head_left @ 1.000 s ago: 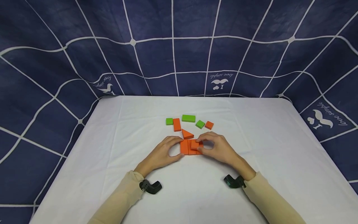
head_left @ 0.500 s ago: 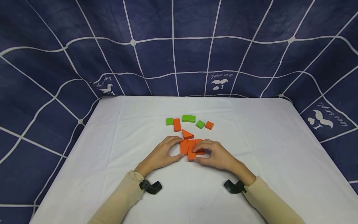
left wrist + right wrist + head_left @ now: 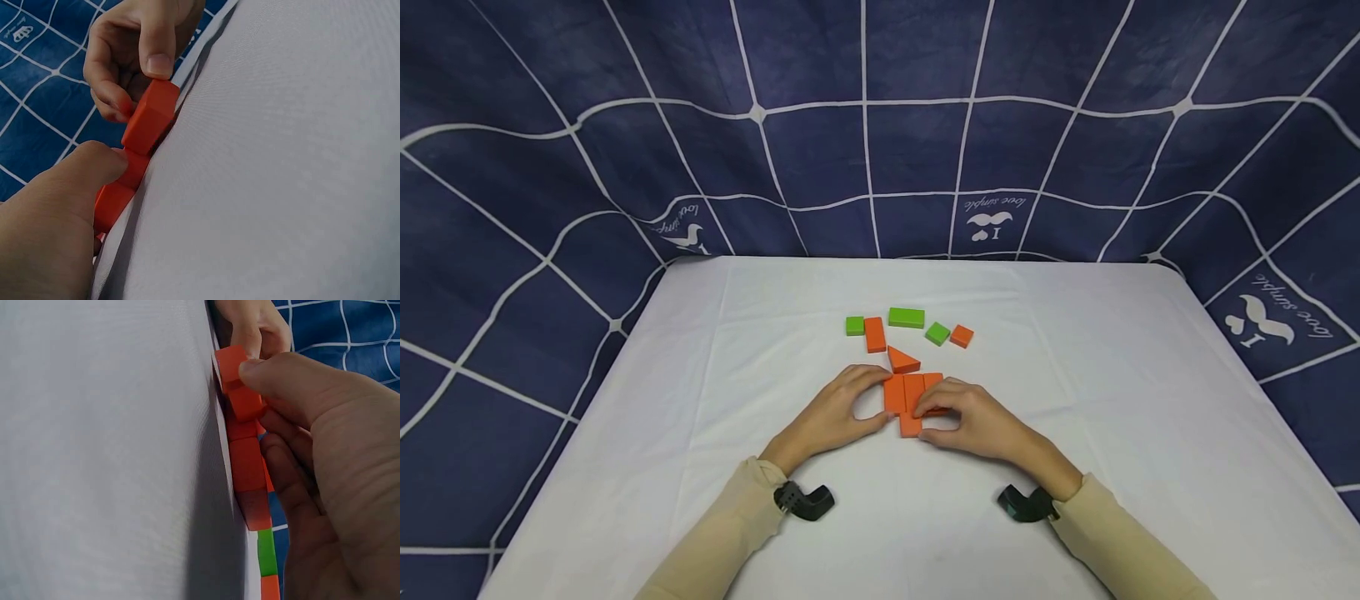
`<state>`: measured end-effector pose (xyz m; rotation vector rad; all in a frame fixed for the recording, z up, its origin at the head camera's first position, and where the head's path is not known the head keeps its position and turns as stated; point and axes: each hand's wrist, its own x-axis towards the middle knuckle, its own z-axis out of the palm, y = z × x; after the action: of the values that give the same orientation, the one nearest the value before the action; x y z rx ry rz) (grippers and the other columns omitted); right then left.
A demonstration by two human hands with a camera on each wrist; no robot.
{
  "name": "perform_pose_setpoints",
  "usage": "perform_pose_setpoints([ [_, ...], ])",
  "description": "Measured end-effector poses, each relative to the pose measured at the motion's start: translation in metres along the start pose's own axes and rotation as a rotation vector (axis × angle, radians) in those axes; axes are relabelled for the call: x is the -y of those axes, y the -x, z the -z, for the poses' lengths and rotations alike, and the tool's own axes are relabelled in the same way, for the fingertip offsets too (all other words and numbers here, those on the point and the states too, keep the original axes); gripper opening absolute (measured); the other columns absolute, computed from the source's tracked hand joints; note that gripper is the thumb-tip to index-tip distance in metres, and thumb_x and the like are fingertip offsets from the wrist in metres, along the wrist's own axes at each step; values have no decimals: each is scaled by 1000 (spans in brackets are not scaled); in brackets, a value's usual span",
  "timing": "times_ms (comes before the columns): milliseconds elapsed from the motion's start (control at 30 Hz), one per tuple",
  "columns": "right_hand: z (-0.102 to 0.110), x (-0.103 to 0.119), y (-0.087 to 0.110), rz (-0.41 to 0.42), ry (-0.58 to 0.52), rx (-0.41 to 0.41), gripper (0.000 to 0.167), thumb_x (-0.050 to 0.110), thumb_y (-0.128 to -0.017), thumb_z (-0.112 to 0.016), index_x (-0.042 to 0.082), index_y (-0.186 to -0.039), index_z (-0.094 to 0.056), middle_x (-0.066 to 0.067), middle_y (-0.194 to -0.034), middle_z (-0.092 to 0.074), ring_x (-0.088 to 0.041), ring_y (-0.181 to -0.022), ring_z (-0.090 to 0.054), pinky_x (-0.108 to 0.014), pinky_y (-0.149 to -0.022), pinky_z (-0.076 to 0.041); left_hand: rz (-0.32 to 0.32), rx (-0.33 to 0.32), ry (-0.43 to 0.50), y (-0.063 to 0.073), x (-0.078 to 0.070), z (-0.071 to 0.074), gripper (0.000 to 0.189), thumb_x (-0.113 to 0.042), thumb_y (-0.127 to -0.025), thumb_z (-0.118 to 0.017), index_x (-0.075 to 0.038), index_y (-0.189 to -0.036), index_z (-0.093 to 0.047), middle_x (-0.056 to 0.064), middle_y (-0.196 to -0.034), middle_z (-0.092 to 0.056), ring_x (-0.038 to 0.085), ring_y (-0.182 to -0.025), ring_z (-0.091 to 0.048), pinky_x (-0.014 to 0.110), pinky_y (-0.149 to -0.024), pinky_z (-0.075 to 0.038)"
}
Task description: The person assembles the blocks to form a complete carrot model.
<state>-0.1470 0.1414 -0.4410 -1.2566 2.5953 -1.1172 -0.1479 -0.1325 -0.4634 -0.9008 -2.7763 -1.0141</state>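
Three orange blocks lie side by side in a row in the head view, a left one (image 3: 894,393), a middle one (image 3: 913,388) and a right one (image 3: 932,380). My left hand (image 3: 829,414) holds the left block, fingertips at its far corner and thumb at its near corner. A small orange block (image 3: 911,427) is pinched by my right hand (image 3: 981,419) at the near edge of the row. The left wrist view shows this small block (image 3: 152,115) tilted under the right thumb. Right fingers partly cover the right block.
Just beyond the row lies an orange triangle block (image 3: 902,360). Farther back are an upright-lying orange block (image 3: 875,335), a green square block (image 3: 854,326), a long green block (image 3: 906,317), another green square block (image 3: 937,333) and a small orange block (image 3: 962,336). White cloth (image 3: 760,333) covers the table.
My right hand has brought the small orange block from on top of the row toward me, to its near edge, and slightly left. My left hand has stayed in place.
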Motion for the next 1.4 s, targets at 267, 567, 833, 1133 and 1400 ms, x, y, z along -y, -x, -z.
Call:
perform_pose_setpoints([
  [267, -1, -2, -1, 27, 35, 20, 24, 25, -87, -85, 20, -110, -77, 13, -111, -71, -7, -109, -64, -32, -98, -56, 1, -6, -4, 1, 1, 1, 57, -36, -91, -78, -13, -141, -61, 0, -145, -58, 18, -137, -52, 41, -117, -43],
  [567, 2, 0, -4, 40, 48, 14, 26, 26, -87, -85, 19, -110, -77, 13, -111, -71, -8, -109, -64, -32, -98, -56, 2, -8, 1, -1, 0, 3, 57, -35, -91, -79, -12, -141, -61, 2, -145, -58, 19, -137, -52, 41, -117, -44],
  [833, 1, 0, -3, 32, 44, 10, 25, 28, -87, -85, 20, -110, -77, 13, -111, -71, -7, -107, -64, -31, -97, -56, -5, -11, 0, -2, 2, 2, 56, -36, -91, -79, -13, -140, -62, 1, -145, -59, 19, -136, -52, 41, -117, -44],
  [1133, 0, -1, -3, 30, 33, 2, 26, 29, -87, -85, 21, -110, -77, 14, -111, -71, -7, -108, -64, -33, -98, -56, -9, -14, -3, -2, 2, 2, 56, -35, -91, -79, -13, -139, -62, 1, -144, -59, 18, -136, -52, 41, -117, -44],
  [1400, 4, -4, -2, 22, 15, -37, 31, 29, -85, -86, 19, -113, -76, 14, -113, -71, -7, -110, -64, -32, -97, -57, 2, -7, 1, -2, 1, 1, 56, -34, -91, -79, -13, -140, -62, 2, -145, -59, 19, -136, -52, 41, -117, -44],
])
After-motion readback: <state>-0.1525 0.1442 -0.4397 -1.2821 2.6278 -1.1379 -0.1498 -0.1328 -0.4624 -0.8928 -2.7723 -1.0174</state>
